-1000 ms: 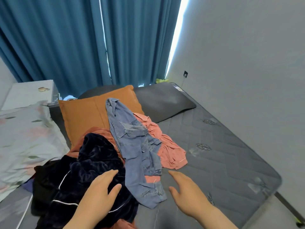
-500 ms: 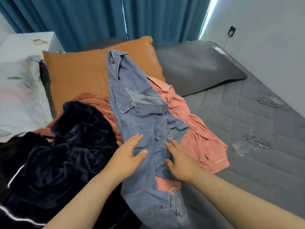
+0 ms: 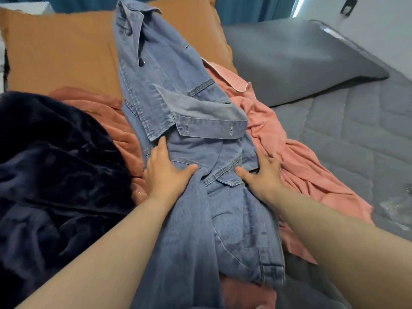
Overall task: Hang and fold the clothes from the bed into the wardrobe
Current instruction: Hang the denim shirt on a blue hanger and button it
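Note:
A light blue denim jacket [image 3: 178,112] lies lengthwise down the middle of the bed, its collar up on the orange pillow [image 3: 58,52]. My left hand [image 3: 163,172] rests flat on the jacket's left side, fingers straight and thumb spread, with fabric bunched beside the thumb. At the jacket's right edge my right hand [image 3: 264,175] presses down, thumb pointing inward; its fingertips are at the hem and partly hidden. A salmon-pink garment [image 3: 289,152] lies crumpled under and to the right of the jacket. A dark navy velvet garment [image 3: 55,163] is heaped on the left.
A grey pillow [image 3: 301,59] sits at the head of the bed on the right. The grey quilted mattress [image 3: 361,130] shows along the right side. Blue curtains [image 3: 252,7] and a wall socket [image 3: 346,7] are behind the bed. No wardrobe is in view.
The view has closed in on the bed. Both hands have reached forward from the near edge of the pile and now lie on the middle of the denim jacket.

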### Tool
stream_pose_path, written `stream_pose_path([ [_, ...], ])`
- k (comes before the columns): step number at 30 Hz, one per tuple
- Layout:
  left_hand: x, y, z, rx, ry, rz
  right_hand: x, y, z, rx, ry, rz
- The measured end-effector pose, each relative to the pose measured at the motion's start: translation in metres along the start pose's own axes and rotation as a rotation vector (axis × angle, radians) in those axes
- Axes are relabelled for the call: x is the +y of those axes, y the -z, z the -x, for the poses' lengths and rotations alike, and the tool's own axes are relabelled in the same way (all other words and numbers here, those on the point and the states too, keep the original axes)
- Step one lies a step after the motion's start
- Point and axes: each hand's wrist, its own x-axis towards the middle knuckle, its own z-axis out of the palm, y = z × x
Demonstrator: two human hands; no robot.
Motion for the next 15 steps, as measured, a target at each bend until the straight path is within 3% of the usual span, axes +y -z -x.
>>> stream_pose_path([
  [5, 0.018, 0.018, -0.009, 0.088, 0.151, 0.143, -0.005, 0.000, 0.001, -0.001, -0.038, -0.020],
  [9, 0.043, 0.040, -0.054, 0.035, 0.547, 0.771, -0.001, 0.002, 0.002, 0.013, -0.002, -0.016],
  [11, 0.054, 0.051, -0.061, -0.042, 0.703, 0.925, -0.002, 0.007, 0.012, -0.009, -0.005, -0.059],
  [15, 0.081, 0.079, -0.028, -0.114, 0.685, 1.240, -0.016, 0.030, 0.055, -0.044, 0.077, -0.192],
])
